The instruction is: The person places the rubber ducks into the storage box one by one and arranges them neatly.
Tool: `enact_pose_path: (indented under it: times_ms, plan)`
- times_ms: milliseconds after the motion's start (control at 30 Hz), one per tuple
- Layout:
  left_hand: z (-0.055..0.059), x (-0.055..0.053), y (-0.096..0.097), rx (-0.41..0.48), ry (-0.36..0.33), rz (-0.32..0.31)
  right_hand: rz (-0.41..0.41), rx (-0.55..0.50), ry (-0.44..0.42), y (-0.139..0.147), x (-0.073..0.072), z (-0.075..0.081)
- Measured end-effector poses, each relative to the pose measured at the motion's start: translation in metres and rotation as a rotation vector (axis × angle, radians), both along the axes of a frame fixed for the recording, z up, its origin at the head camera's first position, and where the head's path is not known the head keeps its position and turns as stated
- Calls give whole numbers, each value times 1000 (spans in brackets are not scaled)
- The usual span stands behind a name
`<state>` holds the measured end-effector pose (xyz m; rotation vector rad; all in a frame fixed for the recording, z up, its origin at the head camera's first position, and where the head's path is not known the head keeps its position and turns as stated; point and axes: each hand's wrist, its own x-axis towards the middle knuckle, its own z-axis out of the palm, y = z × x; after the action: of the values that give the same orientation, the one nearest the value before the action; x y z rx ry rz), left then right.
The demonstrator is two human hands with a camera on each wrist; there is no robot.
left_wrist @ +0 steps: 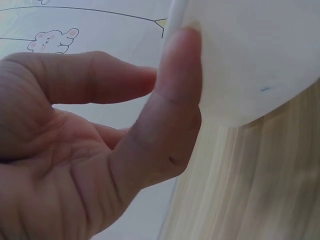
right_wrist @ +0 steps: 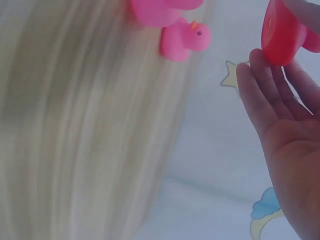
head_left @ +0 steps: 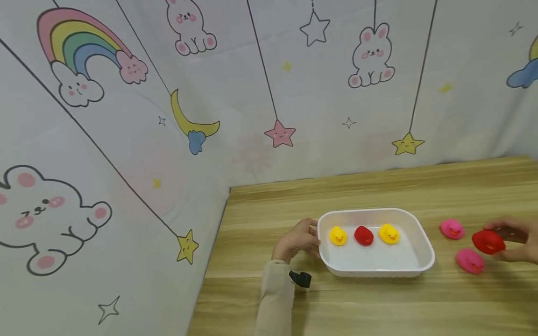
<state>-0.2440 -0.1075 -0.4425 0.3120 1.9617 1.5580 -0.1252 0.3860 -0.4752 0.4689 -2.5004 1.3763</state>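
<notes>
With its thumb and fingers at the rim, my left hand (head_left: 299, 239) holds the left end of a white plastic tray (head_left: 378, 273); in the left wrist view the fingers (left_wrist: 180, 65) meet its outer wall. Inside the tray sit a yellow duck (head_left: 338, 236), a red toy (head_left: 364, 236) and another yellow duck (head_left: 389, 234). To the right of the tray, my right hand (head_left: 519, 238) pinches a red rubber duck (head_left: 487, 241) between thumb and fingertips, raised off the table. Two pink ducks, one farther back (head_left: 452, 229) and one nearer (head_left: 470, 260), stand beside it.
The tray stands on a wood-grain table (head_left: 269, 200). A white cloth (head_left: 235, 84) printed with rabbits, stars and a rainbow hangs along the back and left. A black strap (head_left: 300, 279) shows at the left wrist.
</notes>
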Motion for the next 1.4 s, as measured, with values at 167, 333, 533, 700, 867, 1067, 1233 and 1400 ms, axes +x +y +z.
enact_pose_path:
  times_ms: [167, 333, 533, 700, 867, 1067, 1233, 1400]
  plan:
    - [0, -1, -3, -10, 6, 1, -78, 148, -139, -22, -10, 25]
    - [-1, -1, -2, -9, -3, 2, -57, 226, -120, -35, -20, 42]
    - [-3, -2, 0, -12, -2, 8, -44, 282, -126, -58, -37, 59]
    - [-1, -1, -1, -14, -3, 15, -20, 306, -182, -83, -52, 74]
    - [-1, 0, -1, -11, -8, 13, 25, 328, -180, -105, -62, 83]
    - [-5, 0, 2, -1, -5, -1, 69, 338, -208, -127, -72, 88]
    - [-4, 0, 1, -17, 0, 11, 132, 318, -206, -148, -83, 94]
    - [-3, -1, 0, -21, 4, 11, 180, 286, -219, -172, -95, 99]
